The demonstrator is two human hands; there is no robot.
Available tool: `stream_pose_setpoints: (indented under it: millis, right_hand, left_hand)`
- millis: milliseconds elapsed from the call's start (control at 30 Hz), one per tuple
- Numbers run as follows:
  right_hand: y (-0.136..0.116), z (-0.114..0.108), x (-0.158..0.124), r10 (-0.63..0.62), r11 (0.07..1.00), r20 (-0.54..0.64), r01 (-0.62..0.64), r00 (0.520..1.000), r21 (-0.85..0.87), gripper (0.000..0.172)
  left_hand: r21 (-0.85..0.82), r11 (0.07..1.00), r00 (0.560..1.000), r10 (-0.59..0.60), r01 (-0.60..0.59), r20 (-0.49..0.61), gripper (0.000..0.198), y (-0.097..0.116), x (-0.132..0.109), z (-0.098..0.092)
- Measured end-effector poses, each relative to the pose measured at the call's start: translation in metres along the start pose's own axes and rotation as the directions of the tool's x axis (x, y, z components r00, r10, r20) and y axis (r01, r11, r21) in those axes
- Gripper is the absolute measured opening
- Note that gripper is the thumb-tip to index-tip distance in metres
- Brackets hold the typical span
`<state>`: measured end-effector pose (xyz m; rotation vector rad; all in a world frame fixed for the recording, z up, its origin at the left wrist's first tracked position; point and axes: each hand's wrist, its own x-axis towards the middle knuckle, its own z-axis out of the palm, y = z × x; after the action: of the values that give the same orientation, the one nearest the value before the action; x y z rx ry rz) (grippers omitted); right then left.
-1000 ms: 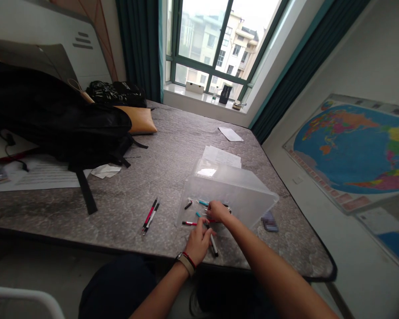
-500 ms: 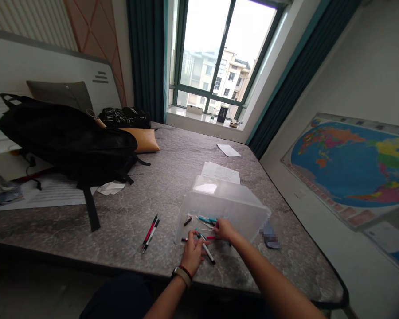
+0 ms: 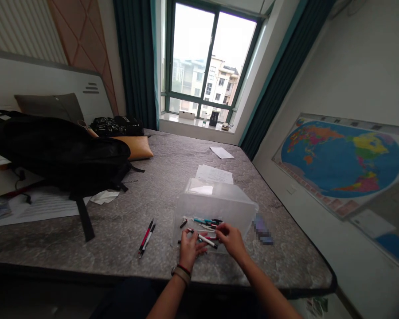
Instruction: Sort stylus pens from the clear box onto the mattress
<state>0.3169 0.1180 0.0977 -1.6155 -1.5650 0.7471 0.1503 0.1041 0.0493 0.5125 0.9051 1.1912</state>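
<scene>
A clear plastic box (image 3: 219,201) lies on its side on a grey mattress (image 3: 173,164), its opening toward me. Several pens (image 3: 204,220) lie scattered at its mouth. My left hand (image 3: 189,249) and my right hand (image 3: 232,239) meet just in front of the box. Both are closed on a white pen with a black tip (image 3: 207,241), the left at one end and the right at the other. Two more pens (image 3: 146,236), one red and one black, lie side by side left of the box.
A black backpack (image 3: 60,153) lies at the left with a tan pouch (image 3: 134,147) and papers (image 3: 43,204) by it. More sheets (image 3: 214,173) lie behind the box, a small blurred item (image 3: 262,229) to its right. A world map (image 3: 342,159) lies on the floor.
Both hands have drawn back from inside the box mouth toward me, bringing the white pen up between them. The camera view has tilted up slightly.
</scene>
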Motion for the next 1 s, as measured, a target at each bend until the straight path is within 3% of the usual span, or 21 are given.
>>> stream_pose_setpoints:
  millis: [133,333,533,1000]
  right_hand:
    - [0.005,-0.022,-0.037,0.093,0.967,-0.021,-0.086,0.995,0.24,0.04]
    - [-0.003,-0.024,-0.07,-0.007,0.988,0.023,0.004,1.0,0.152,0.034]
    - [-0.001,-0.007,-0.07,0.029,0.999,-0.085,-0.025,0.996,0.045,0.028]
    - [-0.006,-0.006,-0.066,-0.053,0.999,-0.078,0.053,0.996,0.002,0.027]
  left_hand:
    - [-0.07,0.997,1.0,-0.01,0.008,-0.027,0.047,0.006,-0.005,0.003]
    - [-0.11,0.992,0.998,-0.061,0.061,0.002,0.042,0.01,-0.009,-0.002]
    - [-0.106,0.991,0.997,-0.074,0.075,0.012,0.042,0.009,-0.01,-0.002]
    - [-0.136,0.984,0.994,-0.11,0.112,0.022,0.043,0.01,-0.009,0.0]
